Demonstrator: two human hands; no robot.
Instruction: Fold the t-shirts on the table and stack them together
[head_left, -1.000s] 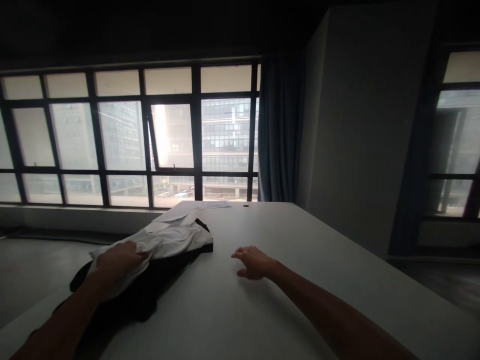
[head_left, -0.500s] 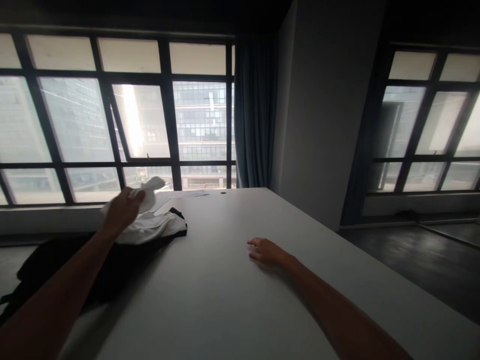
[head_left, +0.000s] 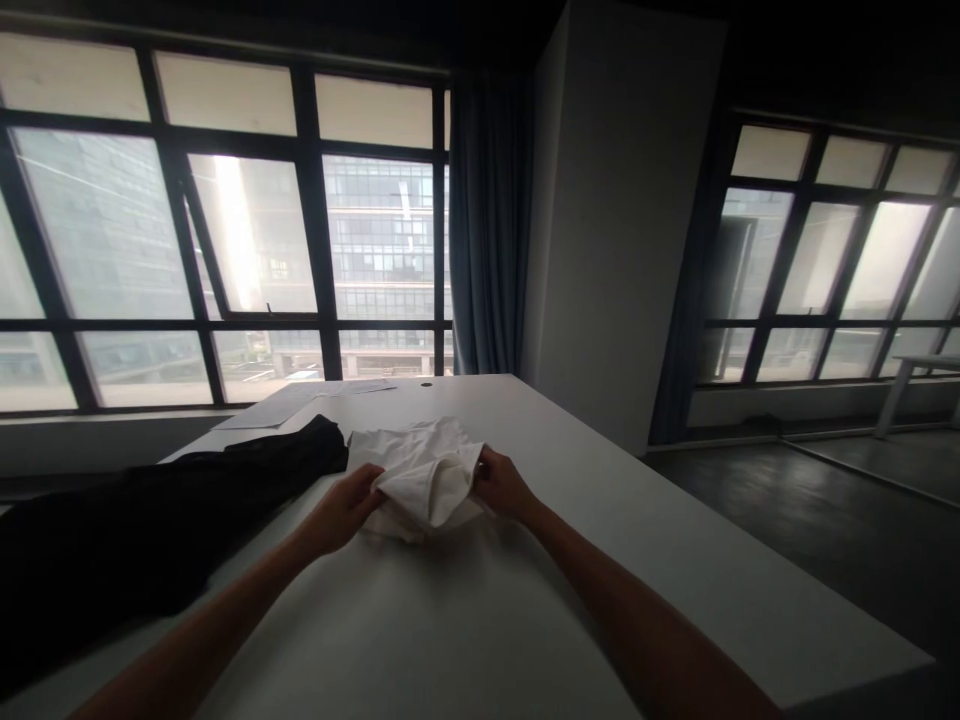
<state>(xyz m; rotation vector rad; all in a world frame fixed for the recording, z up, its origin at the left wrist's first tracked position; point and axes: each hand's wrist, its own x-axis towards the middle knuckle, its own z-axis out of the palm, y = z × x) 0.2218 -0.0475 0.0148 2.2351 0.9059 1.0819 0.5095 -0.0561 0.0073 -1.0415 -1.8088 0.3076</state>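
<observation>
Clamping white cloth (near edge gaping) between fingers, left hand and right hand flank it.

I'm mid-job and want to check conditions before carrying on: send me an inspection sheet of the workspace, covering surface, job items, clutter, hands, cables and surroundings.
Surface: white table, with a small dark spot near its far edge.
Job items: white cloth, creased, on the table; black cloth, rumpled, to its left.
Clutter: papers at the far left.
Hands: left hand grips the white cloth's left side; right hand grips its right side.
Cables: nothing seen on the table; a pale line on the right-hand floor is unclear.
Surroundings: windows, one pane tilted open; blue curtain; pillar.
</observation>
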